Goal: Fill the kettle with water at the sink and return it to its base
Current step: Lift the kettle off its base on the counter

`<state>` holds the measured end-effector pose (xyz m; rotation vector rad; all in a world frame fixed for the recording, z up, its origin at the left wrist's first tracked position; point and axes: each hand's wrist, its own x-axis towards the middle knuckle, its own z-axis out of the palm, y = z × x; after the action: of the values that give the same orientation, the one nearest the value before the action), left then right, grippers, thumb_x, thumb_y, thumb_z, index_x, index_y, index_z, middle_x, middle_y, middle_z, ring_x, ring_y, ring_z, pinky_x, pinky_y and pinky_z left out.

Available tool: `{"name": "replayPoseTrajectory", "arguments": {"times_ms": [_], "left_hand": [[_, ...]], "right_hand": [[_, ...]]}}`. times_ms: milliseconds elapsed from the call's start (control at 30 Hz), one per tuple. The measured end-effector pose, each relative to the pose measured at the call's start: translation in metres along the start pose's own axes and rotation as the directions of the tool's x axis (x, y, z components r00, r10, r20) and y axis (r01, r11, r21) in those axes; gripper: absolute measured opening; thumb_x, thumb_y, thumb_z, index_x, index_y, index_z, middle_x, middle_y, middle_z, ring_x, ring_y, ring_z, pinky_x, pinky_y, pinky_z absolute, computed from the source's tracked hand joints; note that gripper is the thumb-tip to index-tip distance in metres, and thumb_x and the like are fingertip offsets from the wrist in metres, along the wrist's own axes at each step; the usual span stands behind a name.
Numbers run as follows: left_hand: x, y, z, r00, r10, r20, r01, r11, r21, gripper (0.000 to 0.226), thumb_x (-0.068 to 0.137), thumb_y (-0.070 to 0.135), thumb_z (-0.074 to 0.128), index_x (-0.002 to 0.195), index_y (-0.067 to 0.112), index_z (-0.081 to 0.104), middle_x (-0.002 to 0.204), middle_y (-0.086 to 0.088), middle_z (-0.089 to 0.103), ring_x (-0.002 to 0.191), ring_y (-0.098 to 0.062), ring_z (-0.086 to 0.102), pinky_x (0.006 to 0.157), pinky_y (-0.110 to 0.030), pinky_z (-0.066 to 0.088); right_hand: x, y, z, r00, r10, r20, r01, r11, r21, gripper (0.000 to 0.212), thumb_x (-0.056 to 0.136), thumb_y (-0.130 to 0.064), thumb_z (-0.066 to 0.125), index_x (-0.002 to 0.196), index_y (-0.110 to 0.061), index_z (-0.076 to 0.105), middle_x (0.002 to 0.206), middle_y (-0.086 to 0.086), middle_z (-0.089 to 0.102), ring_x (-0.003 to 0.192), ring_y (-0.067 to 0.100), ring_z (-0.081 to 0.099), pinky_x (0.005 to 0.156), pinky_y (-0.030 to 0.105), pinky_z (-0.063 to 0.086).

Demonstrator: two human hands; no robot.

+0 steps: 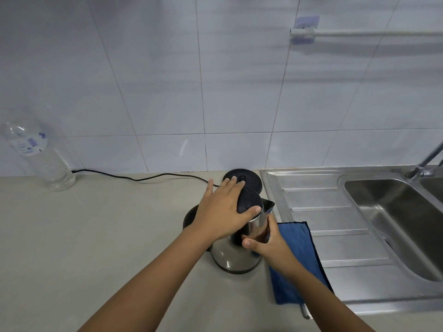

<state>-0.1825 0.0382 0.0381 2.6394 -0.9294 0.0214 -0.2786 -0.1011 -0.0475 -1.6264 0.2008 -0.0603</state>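
A steel kettle (230, 257) with a black lid stands on the grey counter, left of the sink (388, 212). Its round black base (250, 180) lies just behind it by the wall, with nothing on it. My left hand (223, 212) lies flat over the lid, fingers stretched toward the base and thumb at the lid's front edge. My right hand (266, 243) grips the kettle's body from the right, thumb across the front. The kettle's handle shows behind my left wrist. The spout points right, toward the draining board.
A blue cloth (297, 250) lies under my right wrist, over the draining board's edge. The tap (426, 164) stands at the far right behind the basin. A black cord (143, 179) runs left from the base. A clear plastic bottle (36, 152) stands at the left wall.
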Motion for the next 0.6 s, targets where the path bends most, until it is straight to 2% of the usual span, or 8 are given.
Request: {"name": "replayPoseTrajectory", "arguments": {"times_ms": [167,267,367,467,600], "left_hand": [[0.000,0.003,0.002,0.995,-0.038,-0.089,0.024,0.989,-0.149,0.061,0.090,0.052,0.049,0.144,0.026,0.040,0.154,0.004,0.037,0.138,-0.015,0.035,0.113,-0.033,0.026],[-0.001,-0.001,0.006,0.990,-0.016,-0.144,-0.012,0.981,-0.193,0.053,0.091,0.046,0.052,0.139,0.026,0.049,0.151,0.004,0.044,0.137,-0.013,0.038,0.113,-0.032,0.028],[-0.003,-0.001,0.010,0.982,-0.002,-0.187,-0.040,0.974,-0.221,0.047,0.091,0.039,0.054,0.136,0.025,0.054,0.148,0.004,0.047,0.136,-0.014,0.041,0.111,-0.029,0.028],[-0.004,-0.001,0.009,0.972,-0.052,-0.228,-0.032,0.937,-0.349,0.045,0.090,0.035,0.057,0.134,0.026,0.056,0.146,0.007,0.050,0.133,-0.010,0.046,0.104,-0.022,0.034],[-0.005,-0.002,0.007,0.971,-0.031,-0.236,-0.058,0.930,-0.362,0.041,0.092,0.037,0.055,0.133,0.033,0.056,0.147,0.012,0.048,0.131,-0.004,0.045,0.098,-0.015,0.034]], "right_hand": [[0.002,0.010,0.002,0.999,-0.006,-0.042,0.005,1.000,-0.017,0.087,0.062,-0.039,0.089,0.133,-0.052,0.040,0.133,-0.011,0.064,0.119,0.005,0.065,0.088,0.016,0.055],[0.002,0.011,0.003,0.998,-0.015,-0.053,0.014,1.000,-0.024,0.086,0.064,-0.036,0.088,0.132,-0.054,0.040,0.132,-0.011,0.064,0.116,0.003,0.066,0.086,0.015,0.055],[0.002,0.012,0.003,0.998,-0.014,-0.059,0.013,1.000,-0.016,0.084,0.064,-0.038,0.090,0.131,-0.057,0.042,0.131,-0.011,0.066,0.117,0.013,0.069,0.092,0.023,0.057],[0.000,0.011,0.003,0.998,-0.017,-0.060,0.015,0.999,-0.036,0.083,0.062,-0.045,0.088,0.127,-0.065,0.040,0.126,-0.025,0.065,0.120,0.003,0.064,0.094,0.022,0.056],[0.000,0.011,0.004,0.998,-0.022,-0.054,0.021,0.999,-0.031,0.086,0.061,-0.045,0.088,0.131,-0.056,0.039,0.121,-0.030,0.067,0.118,0.003,0.066,0.091,0.019,0.056]]}}
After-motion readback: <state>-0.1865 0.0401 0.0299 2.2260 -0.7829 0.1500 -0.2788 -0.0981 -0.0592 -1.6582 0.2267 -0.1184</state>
